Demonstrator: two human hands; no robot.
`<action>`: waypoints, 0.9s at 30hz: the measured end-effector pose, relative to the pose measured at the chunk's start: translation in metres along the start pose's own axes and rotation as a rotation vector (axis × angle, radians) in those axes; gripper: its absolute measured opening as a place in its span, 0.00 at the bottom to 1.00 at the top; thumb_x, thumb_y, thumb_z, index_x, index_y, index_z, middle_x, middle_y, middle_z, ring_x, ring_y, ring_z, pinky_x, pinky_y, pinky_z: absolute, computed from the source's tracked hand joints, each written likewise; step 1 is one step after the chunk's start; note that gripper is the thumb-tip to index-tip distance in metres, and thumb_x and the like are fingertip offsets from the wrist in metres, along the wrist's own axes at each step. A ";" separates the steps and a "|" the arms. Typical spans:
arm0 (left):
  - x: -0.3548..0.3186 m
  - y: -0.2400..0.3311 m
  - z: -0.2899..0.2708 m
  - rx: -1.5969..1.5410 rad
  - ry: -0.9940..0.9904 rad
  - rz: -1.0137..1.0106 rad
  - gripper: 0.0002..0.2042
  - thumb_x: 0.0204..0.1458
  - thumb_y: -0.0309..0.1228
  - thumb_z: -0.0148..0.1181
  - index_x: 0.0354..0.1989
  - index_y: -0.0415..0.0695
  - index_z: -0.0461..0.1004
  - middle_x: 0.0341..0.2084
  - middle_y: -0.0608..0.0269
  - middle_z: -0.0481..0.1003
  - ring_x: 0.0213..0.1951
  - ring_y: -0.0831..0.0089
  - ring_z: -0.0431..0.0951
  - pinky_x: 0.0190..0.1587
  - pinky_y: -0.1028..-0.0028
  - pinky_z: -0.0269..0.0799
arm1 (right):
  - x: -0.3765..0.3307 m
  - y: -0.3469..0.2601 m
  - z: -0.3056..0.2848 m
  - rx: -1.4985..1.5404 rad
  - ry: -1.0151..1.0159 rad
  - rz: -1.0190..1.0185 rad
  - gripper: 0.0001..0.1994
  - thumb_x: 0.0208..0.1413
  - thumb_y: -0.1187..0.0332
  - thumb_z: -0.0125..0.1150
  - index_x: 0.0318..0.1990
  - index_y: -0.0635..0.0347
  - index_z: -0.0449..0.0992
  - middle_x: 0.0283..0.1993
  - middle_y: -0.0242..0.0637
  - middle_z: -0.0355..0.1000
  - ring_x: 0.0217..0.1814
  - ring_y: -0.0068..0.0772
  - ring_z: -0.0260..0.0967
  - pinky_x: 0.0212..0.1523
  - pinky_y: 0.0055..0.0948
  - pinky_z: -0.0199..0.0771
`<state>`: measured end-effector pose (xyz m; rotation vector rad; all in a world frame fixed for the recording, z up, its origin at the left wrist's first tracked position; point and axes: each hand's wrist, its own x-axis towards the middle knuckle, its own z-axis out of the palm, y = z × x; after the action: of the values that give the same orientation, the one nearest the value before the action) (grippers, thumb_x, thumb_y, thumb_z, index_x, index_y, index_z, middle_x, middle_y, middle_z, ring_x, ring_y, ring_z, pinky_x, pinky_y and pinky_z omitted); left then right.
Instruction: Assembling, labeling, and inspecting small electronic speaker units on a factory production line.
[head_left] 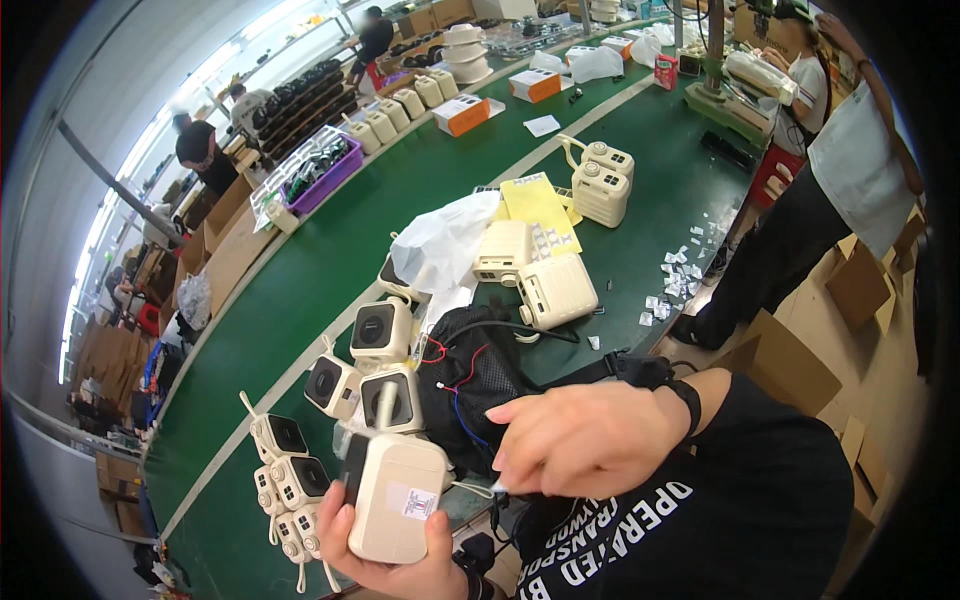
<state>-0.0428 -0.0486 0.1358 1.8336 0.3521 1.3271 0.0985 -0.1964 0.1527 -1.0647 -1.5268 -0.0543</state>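
My left hand (pixel 415 575) is wrapped round a cream portable speaker (pixel 385 510), with a small printed label (pixel 419 503) on the side facing me. A thin cream strap (pixel 470 488) sticks out from the speaker's right side. Just right of that strap, my right hand (pixel 590 437) is closed in a pinch with the fingertips pointing down. Something small and whitish shows at its fingertips, too small to name. Behind the held speaker stand several cream speakers (pixel 380 330) with dark square fronts. A black mesh bag (pixel 470 370) with red and blue cords lies beside them.
More speakers (pixel 290 480) stand at the left on the green table (pixel 250 360). Further back are speakers (pixel 555 290), yellow sticker sheets (pixel 538 210) and a white plastic bag (pixel 445 240). Paper scraps (pixel 670 285) litter the right edge, where a person (pixel 800 200) stands. Cartons (pixel 780 365) lie on the floor.
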 end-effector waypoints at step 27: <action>-0.025 -0.027 -0.029 -0.327 -0.160 -0.460 0.32 0.42 0.36 0.63 0.54 0.35 0.58 0.46 0.48 0.65 0.48 0.59 0.66 0.51 0.62 0.62 | -0.180 0.029 0.010 -0.582 0.176 0.863 0.12 0.43 0.74 0.62 0.38 0.56 0.73 0.27 0.30 0.71 0.38 0.32 0.66 0.61 0.48 0.46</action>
<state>-0.0720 -0.0351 0.1017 1.4613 0.4137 0.8578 0.0852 -0.2772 -0.0105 -2.0521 -0.7967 0.0113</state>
